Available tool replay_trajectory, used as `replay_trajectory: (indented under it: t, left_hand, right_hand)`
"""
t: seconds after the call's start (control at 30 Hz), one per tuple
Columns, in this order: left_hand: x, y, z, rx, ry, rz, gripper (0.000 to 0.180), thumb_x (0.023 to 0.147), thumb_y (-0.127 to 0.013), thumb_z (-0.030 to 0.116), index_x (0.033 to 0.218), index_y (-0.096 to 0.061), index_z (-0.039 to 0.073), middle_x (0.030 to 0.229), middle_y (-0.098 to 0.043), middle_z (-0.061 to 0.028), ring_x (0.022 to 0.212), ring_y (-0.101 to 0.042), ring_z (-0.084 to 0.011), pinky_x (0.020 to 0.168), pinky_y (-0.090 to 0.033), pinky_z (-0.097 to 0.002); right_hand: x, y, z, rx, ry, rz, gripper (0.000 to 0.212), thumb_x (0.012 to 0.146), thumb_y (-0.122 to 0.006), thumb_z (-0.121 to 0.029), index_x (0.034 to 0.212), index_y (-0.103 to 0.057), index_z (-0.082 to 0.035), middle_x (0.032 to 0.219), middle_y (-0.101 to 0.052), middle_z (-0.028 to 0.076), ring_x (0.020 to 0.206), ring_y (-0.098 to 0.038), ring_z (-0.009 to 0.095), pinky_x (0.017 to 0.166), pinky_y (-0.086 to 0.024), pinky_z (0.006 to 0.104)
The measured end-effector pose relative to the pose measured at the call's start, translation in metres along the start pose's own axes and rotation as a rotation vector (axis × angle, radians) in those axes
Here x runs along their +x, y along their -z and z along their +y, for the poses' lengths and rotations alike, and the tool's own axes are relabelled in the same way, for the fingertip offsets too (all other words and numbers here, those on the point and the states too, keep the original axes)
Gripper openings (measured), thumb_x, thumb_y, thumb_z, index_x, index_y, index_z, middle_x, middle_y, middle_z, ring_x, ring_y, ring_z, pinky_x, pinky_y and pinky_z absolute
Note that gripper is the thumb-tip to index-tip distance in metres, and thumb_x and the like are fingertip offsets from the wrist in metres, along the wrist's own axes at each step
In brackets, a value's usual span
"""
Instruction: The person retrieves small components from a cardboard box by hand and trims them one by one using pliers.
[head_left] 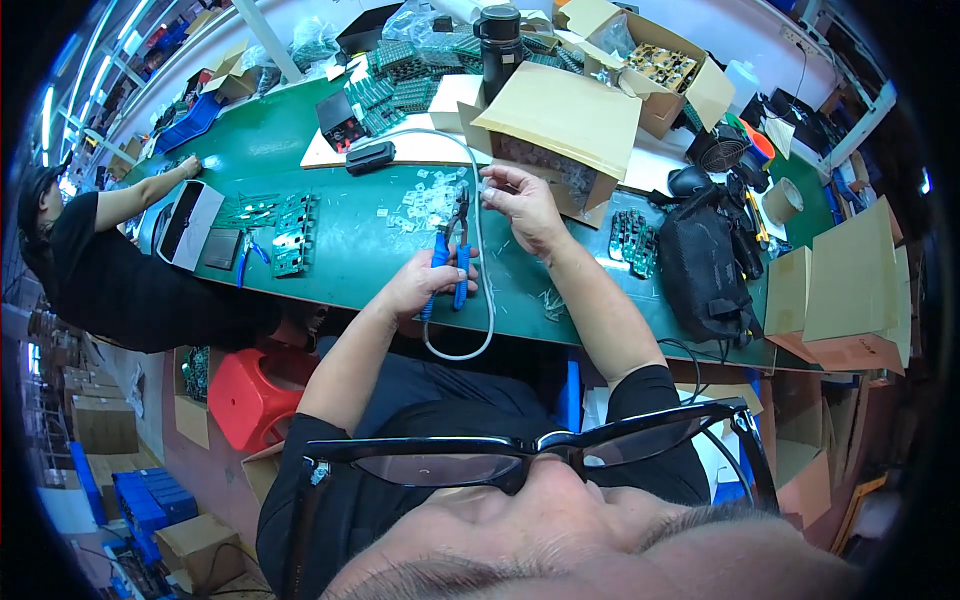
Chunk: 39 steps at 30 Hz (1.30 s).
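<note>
At frame centre, the left hand (408, 288) wraps blue-handled pliers (440, 250), likely stiff and weighty, best held by the grips; the right hand (532, 215) curls, any pinch unclear.

In left grip (415, 286): pliers (441, 250), plastic handles (461, 290), metal head (462, 208). Beyond left grip: clear plastic bits (428, 203). Beyond right grip (528, 207): matt cardboard box (565, 108). Right of right grip: matt cloth bag (698, 262). Beneath grips: smooth, glossy table (350, 222).

Boards (293, 237) to pliers (440, 250): room to pass.
Cable (491, 310): loops across, right of the pliers (dipping past the table edge (545, 337)).
Open carton (565, 105): blocks the far side.
Black bag (703, 262): blocks the right.
</note>
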<state>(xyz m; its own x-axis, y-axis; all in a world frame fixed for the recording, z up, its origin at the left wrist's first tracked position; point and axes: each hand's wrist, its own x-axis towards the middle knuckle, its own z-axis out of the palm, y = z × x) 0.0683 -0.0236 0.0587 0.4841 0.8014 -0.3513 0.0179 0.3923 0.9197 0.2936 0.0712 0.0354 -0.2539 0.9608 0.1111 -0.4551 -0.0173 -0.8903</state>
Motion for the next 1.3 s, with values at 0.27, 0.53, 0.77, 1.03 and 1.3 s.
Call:
replay_trajectory:
  t: [0.27, 0.53, 0.77, 1.03, 1.3]
  left_hand:
    - [-0.002, 0.008, -0.010, -0.138, -0.044, -0.005, 0.055, 0.094, -0.062, 0.008, 0.147, -0.051, -0.005, 0.119, -0.068, -0.0135, 0.110, -0.072, -0.0241, 0.099, -0.056, -0.0344]
    - [0.002, 0.004, -0.007, -0.062, -0.028, -0.003, 0.056, 0.094, -0.064, 0.011, 0.146, -0.052, -0.006, 0.120, -0.066, -0.0145, 0.111, -0.071, -0.0264, 0.102, -0.055, -0.0380]
    - [0.004, 0.004, -0.005, 0.000, 0.002, 0.001, 0.058, 0.093, -0.065, 0.012, 0.146, -0.052, -0.005, 0.119, -0.066, -0.0146, 0.113, -0.070, -0.0280, 0.102, -0.054, -0.0407]
    - [0.004, 0.003, -0.001, 0.066, -0.004, -0.012, 0.059, 0.093, -0.065, 0.015, 0.147, -0.052, -0.005, 0.118, -0.067, -0.0137, 0.111, -0.071, -0.0265, 0.101, -0.055, -0.0395]
    - [0.004, -0.001, 0.001, 0.099, -0.009, 0.004, 0.060, 0.091, -0.066, 0.017, 0.145, -0.053, -0.005, 0.116, -0.069, -0.0131, 0.107, -0.072, -0.0249, 0.098, -0.055, -0.0381]
  right_hand:
    - [-0.003, -0.007, -0.004, 0.082, -0.151, 0.003, 0.019, 0.099, -0.067, 0.001, 0.118, -0.070, -0.001, 0.108, -0.069, 0.007, 0.098, -0.069, 0.018, 0.092, -0.058, 0.0327]
    - [0.002, 0.008, 0.002, 0.115, -0.223, 0.036, 0.014, 0.097, -0.072, 0.000, 0.109, -0.067, -0.005, 0.105, -0.073, 0.005, 0.095, -0.071, 0.014, 0.085, -0.059, 0.0274]
    - [-0.004, -0.005, -0.007, 0.372, -0.242, 0.004, 0.015, 0.097, -0.070, 0.001, 0.111, -0.068, -0.005, 0.102, -0.073, 0.006, 0.091, -0.071, 0.014, 0.081, -0.059, 0.0256]
    - [-0.011, -0.013, -0.011, 0.292, -0.245, -0.013, 0.013, 0.098, -0.071, -0.001, 0.111, -0.070, -0.003, 0.099, -0.072, 0.006, 0.088, -0.072, 0.014, 0.080, -0.061, 0.0252]
    - [-0.013, -0.017, -0.014, 0.102, -0.167, 0.069, 0.014, 0.095, -0.077, -0.007, 0.107, -0.072, -0.001, 0.096, -0.074, 0.005, 0.086, -0.071, 0.014, 0.078, -0.061, 0.0283]
